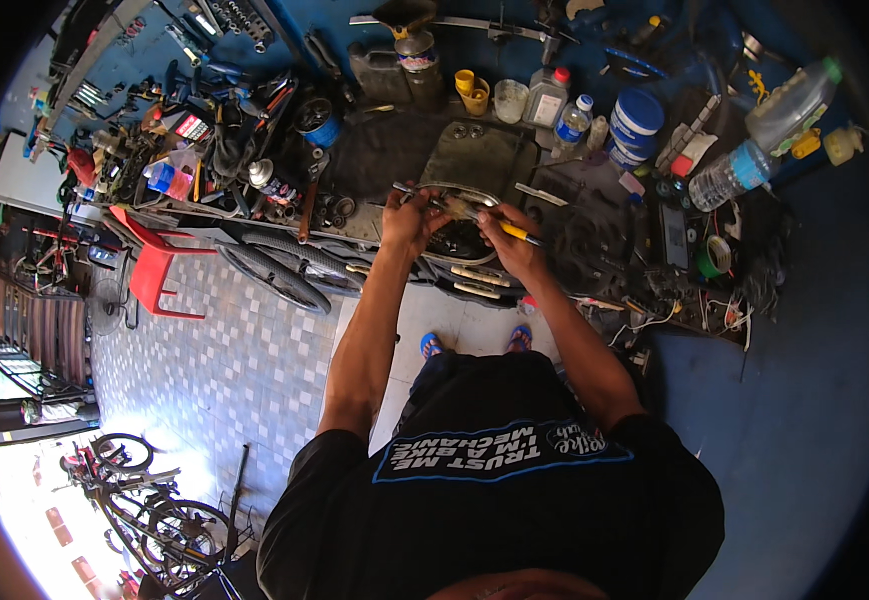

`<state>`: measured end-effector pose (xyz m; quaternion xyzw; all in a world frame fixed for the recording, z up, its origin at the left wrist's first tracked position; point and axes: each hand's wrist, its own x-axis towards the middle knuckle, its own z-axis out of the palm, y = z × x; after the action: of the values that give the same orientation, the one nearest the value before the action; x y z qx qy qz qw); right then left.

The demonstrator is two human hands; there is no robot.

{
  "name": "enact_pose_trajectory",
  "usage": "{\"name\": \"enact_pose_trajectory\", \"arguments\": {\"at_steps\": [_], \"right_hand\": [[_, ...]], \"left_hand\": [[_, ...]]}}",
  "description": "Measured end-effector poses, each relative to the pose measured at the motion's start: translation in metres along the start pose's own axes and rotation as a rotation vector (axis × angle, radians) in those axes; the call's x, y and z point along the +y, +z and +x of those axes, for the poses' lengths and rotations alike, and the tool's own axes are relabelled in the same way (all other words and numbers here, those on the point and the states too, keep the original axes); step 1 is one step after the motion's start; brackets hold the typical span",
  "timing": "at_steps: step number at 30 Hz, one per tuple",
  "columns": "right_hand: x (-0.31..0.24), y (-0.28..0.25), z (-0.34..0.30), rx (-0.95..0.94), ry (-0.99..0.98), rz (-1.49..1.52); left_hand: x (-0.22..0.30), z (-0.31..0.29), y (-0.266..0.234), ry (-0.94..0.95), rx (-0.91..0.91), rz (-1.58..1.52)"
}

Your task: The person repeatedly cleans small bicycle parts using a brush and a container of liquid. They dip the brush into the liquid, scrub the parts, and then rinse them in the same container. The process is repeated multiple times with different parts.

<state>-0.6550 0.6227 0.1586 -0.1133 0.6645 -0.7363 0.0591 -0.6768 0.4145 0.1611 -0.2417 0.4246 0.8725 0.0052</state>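
Observation:
Both hands are together over the near edge of a cluttered workbench (355, 222). My left hand (407, 225) is closed round a slim dark metal rod-like part (404, 188), whose end sticks out to the upper left. My right hand (511, 238) grips a brush by its yellow handle (521, 233). The brush's pale bristles seem to meet the part between my hands, though fingers hide some of this. Just beneath is an open container (500, 262) with a dark, wet-looking inside. Behind it lies a dirty olive-grey container (480, 160), cut open.
Bottles stand along the back, with a blue-and-white tub (638, 125) at right. Hand tools crowd the left side, including a wrench (311, 195). Bicycle tyres (275, 270) hang below the bench edge. A red chair (160, 270) stands at left; bicycles (170, 520) are further back.

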Motion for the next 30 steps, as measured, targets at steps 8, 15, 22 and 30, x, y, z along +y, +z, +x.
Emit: {"name": "enact_pose_trajectory", "arguments": {"at_steps": [8,15,22,30], "right_hand": [[0.012,-0.025,-0.003,-0.188,-0.299,-0.872],[-0.019,0.017,0.038,0.037,0.185,0.215],[0.037,0.007,0.028,0.166,0.237,0.159],[0.015,0.02,0.029,0.258,0.272,0.262]], "left_hand": [[0.011,-0.003,-0.003,0.021,-0.173,0.047],[-0.011,-0.003,0.001,0.198,-0.192,0.327],[-0.007,-0.007,0.015,0.28,-0.137,0.206],[-0.019,-0.017,0.03,0.34,-0.091,0.077]]}}
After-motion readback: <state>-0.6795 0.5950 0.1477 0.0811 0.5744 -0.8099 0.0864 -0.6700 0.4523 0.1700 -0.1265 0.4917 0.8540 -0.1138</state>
